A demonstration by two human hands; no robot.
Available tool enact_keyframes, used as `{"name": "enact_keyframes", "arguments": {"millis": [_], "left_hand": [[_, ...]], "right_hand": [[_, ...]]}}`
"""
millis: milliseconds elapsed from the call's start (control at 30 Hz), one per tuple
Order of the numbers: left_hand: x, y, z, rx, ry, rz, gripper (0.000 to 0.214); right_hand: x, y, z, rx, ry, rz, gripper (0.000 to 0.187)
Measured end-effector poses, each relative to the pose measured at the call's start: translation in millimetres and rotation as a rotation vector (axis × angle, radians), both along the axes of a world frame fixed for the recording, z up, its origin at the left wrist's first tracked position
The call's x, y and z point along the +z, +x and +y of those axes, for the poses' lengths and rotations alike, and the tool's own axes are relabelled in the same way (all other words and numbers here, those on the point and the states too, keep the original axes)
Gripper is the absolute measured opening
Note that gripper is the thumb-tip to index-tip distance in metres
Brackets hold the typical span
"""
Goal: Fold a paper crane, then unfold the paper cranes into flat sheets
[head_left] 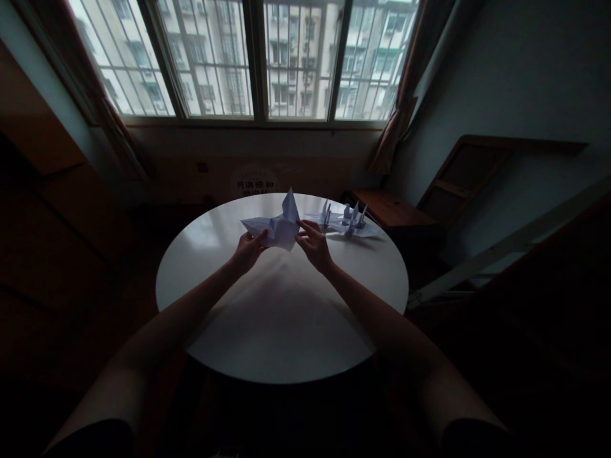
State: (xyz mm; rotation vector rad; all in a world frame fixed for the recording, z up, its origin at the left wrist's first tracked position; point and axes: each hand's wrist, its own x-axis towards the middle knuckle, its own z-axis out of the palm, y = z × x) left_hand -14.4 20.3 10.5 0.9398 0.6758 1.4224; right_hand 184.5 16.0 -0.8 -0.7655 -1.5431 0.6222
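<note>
Between my two hands, above the far half of the table, is a folded sheet of white paper (285, 233). One pointed flap rises from it and another points to the left. My left hand (250, 250) pinches its lower left part, thumb on top. On the right edge, the fingers and thumb of my right hand (312, 242) are closed on the paper. Beyond my right hand stand several folded paper cranes (352, 219), grouped close together on the tabletop.
The round white table (281, 331) is in front of me. A low wooden bench or cabinet (396, 208) stands behind it to the right, with a wooden frame (465, 175) against the wall. A barred window (258, 60) with curtains lies ahead. Much of the room is dark.
</note>
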Motion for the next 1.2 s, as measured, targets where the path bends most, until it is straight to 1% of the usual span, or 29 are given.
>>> {"name": "enact_keyframes", "arguments": {"millis": [200,300,400,467,500,567,667,767,867,933,1033,1100,1200], "left_hand": [[0.8,0.0,2.6,0.049,0.022,-0.021,0.041],[1.5,0.7,1.6,0.106,0.1,0.019,0.04],[2.1,-2.2,-1.0,0.21,0.245,0.19,0.036],[2.9,-6.6,-3.5,0.263,0.352,0.351,0.03],[3.6,-9.2,-4.9,0.264,0.41,0.435,0.026],[6.0,-14.7,-7.6,0.194,0.533,0.607,0.019],[10.8,-21.1,-10.0,0.062,0.656,0.789,0.014],[14.3,-23.8,-10.0,0.005,0.701,0.863,0.009],[17.0,-23.2,-11.4,-0.027,0.702,0.876,0.007],[19.5,-21.5,-14.3,-0.052,0.694,0.863,0.006],[23.0,-18.2,-20.0,-0.065,0.726,0.868,0.004],[23.9,-16.6,-22.7,-0.083,0.739,0.883,0.005],[22.9,-15.3,-23.8,-0.118,0.74,0.91,0.011]], "right_hand": [[0.0,0.8,0.6,-0.01,-0.008,0.015,0.042],[2.2,0.4,-0.8,0.002,-0.022,0.049,0.04],[4.5,0.2,-0.4,0.016,-0.06,0.11,0.034],[5.0,1.6,3.1,-0.006,-0.094,0.186,0.035],[4.9,2.9,5.8,-0.032,-0.108,0.23,0.037],[5.1,6.9,11.9,-0.112,-0.126,0.301,0.038],[7.7,13.7,17.2,-0.24,-0.057,0.289,0.036],[13.1,17.5,12.1,-0.304,0.055,0.145,0.03],[18.2,16.2,-1.4,-0.336,0.227,-0.123,0.029],[20.7,13.1,-11.8,-0.321,0.353,-0.337,0.033],[24.3,7.2,-25.4,-0.297,0.446,-0.594,0.047],[27.1,3.4,-32.2,-0.302,0.486,-0.676,0.053],[32.0,-1.0,-39.7,-0.289,0.528,-0.709,0.05]]}}
